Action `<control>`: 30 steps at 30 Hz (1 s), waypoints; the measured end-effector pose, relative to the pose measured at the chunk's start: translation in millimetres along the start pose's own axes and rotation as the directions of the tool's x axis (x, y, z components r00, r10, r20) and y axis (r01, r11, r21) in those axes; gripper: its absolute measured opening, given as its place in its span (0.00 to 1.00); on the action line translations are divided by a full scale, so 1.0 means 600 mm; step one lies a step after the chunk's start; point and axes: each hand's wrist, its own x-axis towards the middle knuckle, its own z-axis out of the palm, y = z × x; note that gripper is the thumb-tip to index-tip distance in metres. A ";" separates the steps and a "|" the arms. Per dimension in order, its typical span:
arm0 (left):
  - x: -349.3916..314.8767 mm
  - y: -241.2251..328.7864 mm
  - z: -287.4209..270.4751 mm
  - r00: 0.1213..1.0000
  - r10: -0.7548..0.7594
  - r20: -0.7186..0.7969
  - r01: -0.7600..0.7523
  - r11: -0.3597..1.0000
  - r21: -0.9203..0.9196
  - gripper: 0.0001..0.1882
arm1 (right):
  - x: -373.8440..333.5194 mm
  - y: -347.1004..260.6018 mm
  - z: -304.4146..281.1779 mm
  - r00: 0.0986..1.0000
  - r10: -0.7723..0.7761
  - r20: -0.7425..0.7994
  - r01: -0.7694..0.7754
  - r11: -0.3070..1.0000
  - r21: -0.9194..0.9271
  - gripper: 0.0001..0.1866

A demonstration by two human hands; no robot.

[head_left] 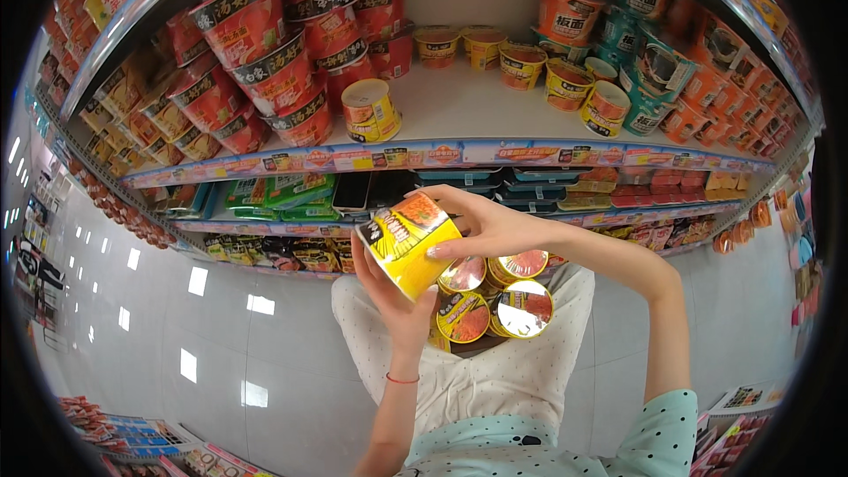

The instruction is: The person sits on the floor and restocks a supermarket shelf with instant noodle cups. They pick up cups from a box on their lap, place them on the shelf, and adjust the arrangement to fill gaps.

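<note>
From a distance, I hold a yellow cup [408,252] aslant before the shelf [459,110], my left hand [399,307] cradling it from the lower left, my right hand [481,223] gripping its upper right side. Both hands touch it, neither nearer; more cups [463,318] crowd the lap [570,309] below.

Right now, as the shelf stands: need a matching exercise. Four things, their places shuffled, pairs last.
Column 1
1. Red bowls
2. Tilted yellow cup
3. Teal bowls
4. Red cord

Column 2
A. Between the left hand and right hand
B. Around the left wrist
C. Stacked toward the left of the pale shelf
D. Stacked toward the right of that shelf

Pairs: 1-C, 2-A, 3-D, 4-B
</note>
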 end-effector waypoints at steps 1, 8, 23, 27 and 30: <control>-0.005 -0.001 0.000 0.998 -0.055 -0.007 0.055 0.998 0.004 0.60 | -0.001 -0.001 -0.002 0.999 -0.041 -0.027 0.040 0.999 -0.021 0.45; -0.003 -0.006 -0.016 0.970 -0.100 0.223 0.003 0.917 0.398 0.63 | 0.034 -0.021 -0.076 0.614 -0.643 -0.458 0.186 0.682 -0.707 0.47; -0.020 -0.007 -0.059 0.935 -0.237 0.266 0.090 0.880 0.467 0.58 | 0.279 0.069 -0.249 0.625 -0.449 -0.638 -0.295 0.621 -0.726 0.39; -0.015 -0.009 -0.070 0.933 -0.274 0.235 0.126 0.858 0.499 0.57 | 0.326 0.090 -0.253 0.505 -0.462 -0.729 -0.236 0.739 -0.631 0.39; -0.017 -0.019 -0.081 0.931 -0.285 0.230 0.142 0.860 0.491 0.57 | 0.342 0.090 -0.253 0.509 -0.445 -0.737 -0.112 0.814 -0.569 0.39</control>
